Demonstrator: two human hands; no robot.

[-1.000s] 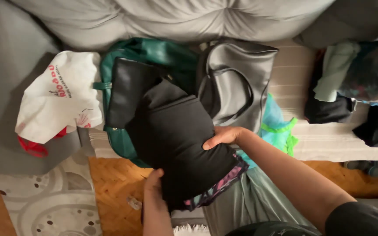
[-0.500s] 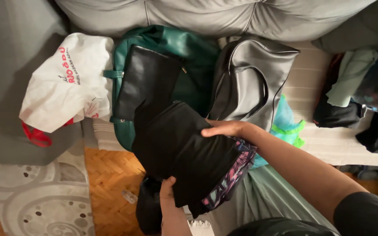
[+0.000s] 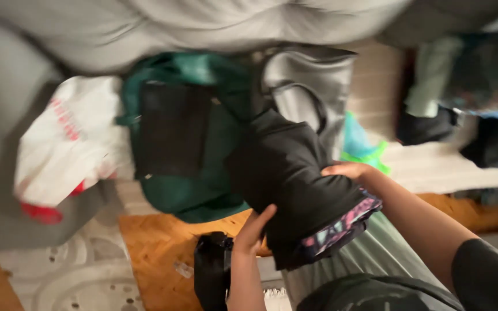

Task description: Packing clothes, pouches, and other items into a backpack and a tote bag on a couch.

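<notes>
From the head camera, looking down, a person's two bare hands held a folded bundle of black cloth (image 3: pixel 295 178) with a patterned pink and blue garment (image 3: pixel 341 226) tucked under its near end. The left hand (image 3: pixel 253 229) was closed against the bundle's near-left side, fingers curled up onto it; the right hand (image 3: pixel 350 171) lay flat over its right edge, gripping from above.

Compared with half a second before, the bundle had swung: it had lain broadly across the lap, and now it pointed up and away, its far end over the gap between the green bag (image 3: pixel 197 144) and the grey handbag (image 3: pixel 312 92) on the sofa (image 3: pixel 203 29). The left hand had shifted from the bottom edge to the side. The picture was smeared by motion.

A white plastic bag (image 3: pixel 67 144) lay left of the green bag. More clothes (image 3: pixel 462 98) sat heaped at the right.
</notes>
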